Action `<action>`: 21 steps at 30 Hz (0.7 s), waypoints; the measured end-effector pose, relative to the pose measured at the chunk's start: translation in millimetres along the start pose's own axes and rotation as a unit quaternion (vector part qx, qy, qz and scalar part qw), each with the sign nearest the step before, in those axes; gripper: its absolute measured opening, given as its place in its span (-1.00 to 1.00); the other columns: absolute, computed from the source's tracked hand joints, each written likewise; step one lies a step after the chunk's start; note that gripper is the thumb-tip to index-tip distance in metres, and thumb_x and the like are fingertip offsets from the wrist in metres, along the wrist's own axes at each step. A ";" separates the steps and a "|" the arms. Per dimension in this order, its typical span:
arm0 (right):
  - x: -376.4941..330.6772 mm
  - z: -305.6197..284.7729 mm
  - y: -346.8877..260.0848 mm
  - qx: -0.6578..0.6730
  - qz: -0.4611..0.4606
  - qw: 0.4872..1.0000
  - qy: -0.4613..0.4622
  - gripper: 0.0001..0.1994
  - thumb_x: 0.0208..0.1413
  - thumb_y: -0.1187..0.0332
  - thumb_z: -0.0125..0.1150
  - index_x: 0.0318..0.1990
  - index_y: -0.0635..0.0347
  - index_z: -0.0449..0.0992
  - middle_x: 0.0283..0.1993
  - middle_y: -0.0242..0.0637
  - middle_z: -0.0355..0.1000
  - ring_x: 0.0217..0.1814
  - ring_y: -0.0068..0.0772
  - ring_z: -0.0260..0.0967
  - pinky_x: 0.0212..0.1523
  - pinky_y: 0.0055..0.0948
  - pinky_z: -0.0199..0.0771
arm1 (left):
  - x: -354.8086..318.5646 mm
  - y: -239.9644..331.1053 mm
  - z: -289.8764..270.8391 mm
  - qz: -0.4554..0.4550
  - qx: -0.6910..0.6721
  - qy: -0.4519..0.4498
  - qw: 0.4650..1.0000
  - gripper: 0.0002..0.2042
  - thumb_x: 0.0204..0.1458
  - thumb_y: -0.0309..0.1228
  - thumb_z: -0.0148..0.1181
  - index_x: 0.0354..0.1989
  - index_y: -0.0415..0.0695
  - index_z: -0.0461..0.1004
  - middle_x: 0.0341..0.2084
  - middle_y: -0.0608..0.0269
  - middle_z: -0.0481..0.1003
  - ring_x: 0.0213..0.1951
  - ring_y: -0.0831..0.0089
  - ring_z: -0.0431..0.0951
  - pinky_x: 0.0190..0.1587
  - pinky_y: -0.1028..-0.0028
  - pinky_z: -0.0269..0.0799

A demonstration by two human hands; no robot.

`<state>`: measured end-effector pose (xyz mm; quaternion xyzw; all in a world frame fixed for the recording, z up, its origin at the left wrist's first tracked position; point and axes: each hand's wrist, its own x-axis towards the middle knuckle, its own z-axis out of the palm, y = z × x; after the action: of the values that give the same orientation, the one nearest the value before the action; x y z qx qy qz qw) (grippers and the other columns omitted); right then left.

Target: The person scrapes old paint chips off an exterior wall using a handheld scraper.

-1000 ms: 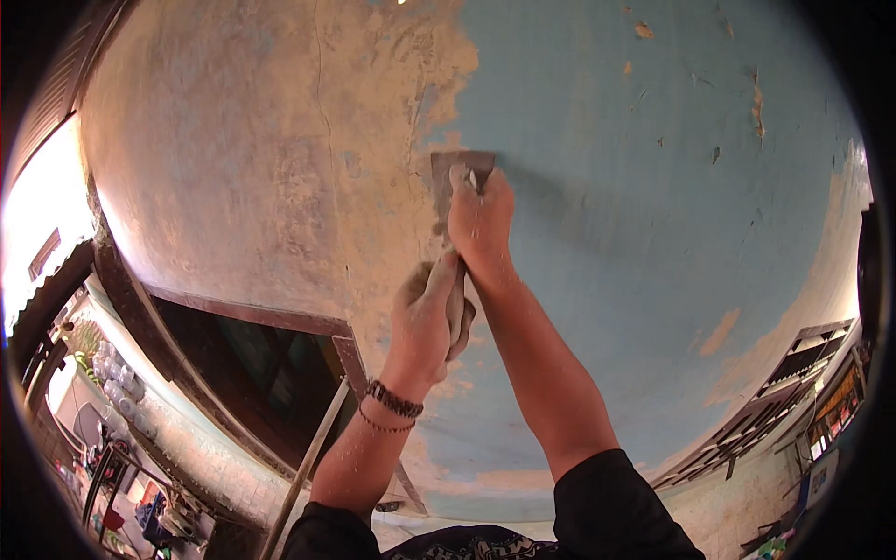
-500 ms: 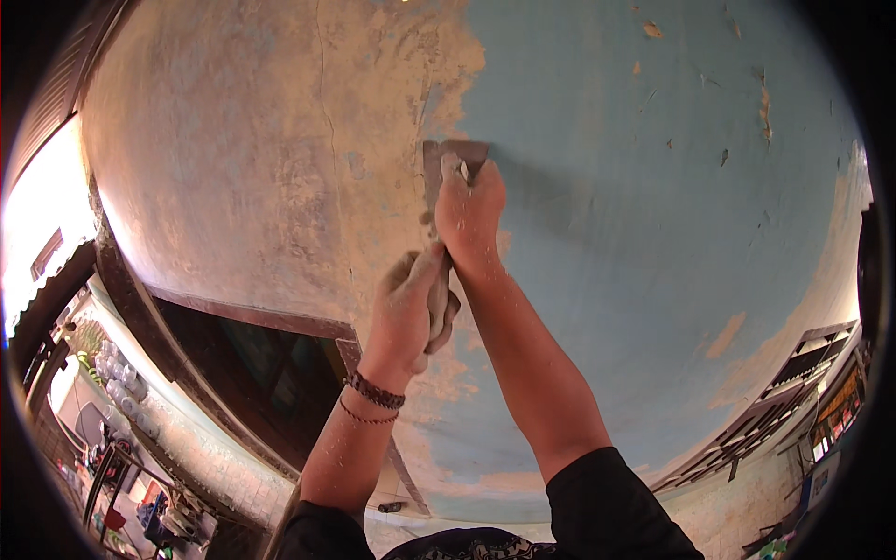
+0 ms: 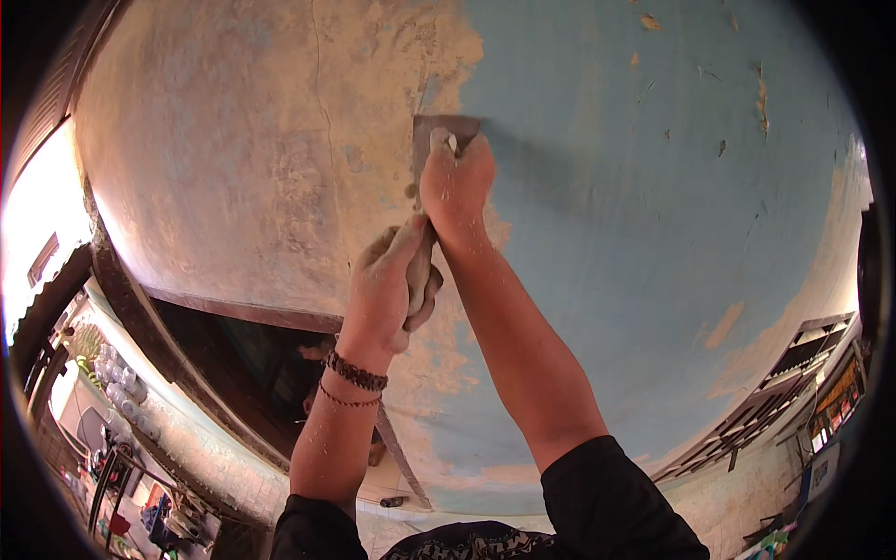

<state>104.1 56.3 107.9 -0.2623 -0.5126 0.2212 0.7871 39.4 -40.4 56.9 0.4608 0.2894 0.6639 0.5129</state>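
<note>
A person works overhead with both arms raised, pressing a flat, grey metal scraper blade (image 3: 446, 140) against a pale blue painted ceiling (image 3: 653, 233) where the blue coat gives way to a bare, sandy-beige patch of stripped plaster (image 3: 233, 168). The right hand (image 3: 455, 187) is closed high on the tool just behind the blade, fingers wrapped and knuckles toward the ceiling, apparently to bear the edge hard into the paint line. The left hand (image 3: 387, 285), wearing dark beaded bracelets (image 3: 355, 371) at the wrist, is clenched around the lower end of the scraper's dust-coated handle (image 3: 419, 271), just below the right wrist, a two-handed hold that seems meant to steady the tool and add push. The blade sits right on the ragged border between painted and scraped surface, its edge touching the ceiling. Fine pale dust clings to both forearms, and the black sleeves (image 3: 616, 495) are pushed back to the elbow. Small chips and flaked spots mark the blue area to the upper right. Below the ceiling's left edge runs a dark wooden beam (image 3: 215, 308) over a shadowed opening, and far beneath, at lower left, cluttered household goods (image 3: 121, 485) stand in daylight. Window grilles (image 3: 803, 355) show at right.
</note>
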 end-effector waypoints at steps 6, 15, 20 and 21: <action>16.3 4.9 -11.6 0.025 0.041 0.999 -0.015 -0.79 0.14 0.42 0.07 -0.38 0.42 0.25 -0.45 0.00 0.35 -0.48 -0.12 0.43 -0.50 -0.21 0.43 | 9.3 9.2 4.5 0.006 0.011 -0.021 1.000 -0.75 0.25 -0.18 -0.03 -0.17 -0.12 0.41 -0.61 0.39 0.35 -0.70 0.65 0.31 -0.85 0.69 -0.02; 4.7 1.0 -17.3 0.034 0.061 0.997 -0.011 -0.76 0.10 0.40 0.12 -0.37 0.44 0.25 -0.46 0.05 0.36 -0.32 0.05 0.44 -0.34 -0.14 0.37 | 7.3 2.0 0.6 -0.023 0.003 -0.009 1.000 -0.77 0.22 -0.17 0.01 -0.21 -0.07 0.43 -0.63 0.34 0.37 -0.71 0.63 0.33 -0.84 0.67 -0.01; 39.3 11.7 -24.8 -0.019 -0.035 0.999 0.033 -0.73 0.12 0.33 0.13 -0.39 0.41 0.28 -0.43 0.10 0.37 -0.34 0.15 0.37 -0.29 -0.08 0.33 | 19.8 34.3 12.3 0.020 0.054 -0.045 0.997 -0.76 0.22 -0.14 0.01 -0.24 -0.05 0.44 -0.67 0.30 0.36 -0.77 0.63 0.27 -0.82 0.66 0.04; 36.7 12.0 -18.5 -0.042 -0.075 0.995 0.043 -0.73 0.12 0.33 0.14 -0.40 0.39 0.28 -0.42 0.10 0.37 -0.35 0.14 0.36 -0.30 -0.08 0.33 | 17.4 32.0 9.1 0.026 0.058 -0.051 0.997 -0.76 0.22 -0.13 0.00 -0.24 -0.04 0.44 -0.67 0.29 0.37 -0.78 0.64 0.27 -0.81 0.66 0.05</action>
<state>108.3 67.0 149.2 -0.2648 -0.5051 0.1281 0.8114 33.6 -34.5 93.5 0.5302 0.2884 0.6353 0.4819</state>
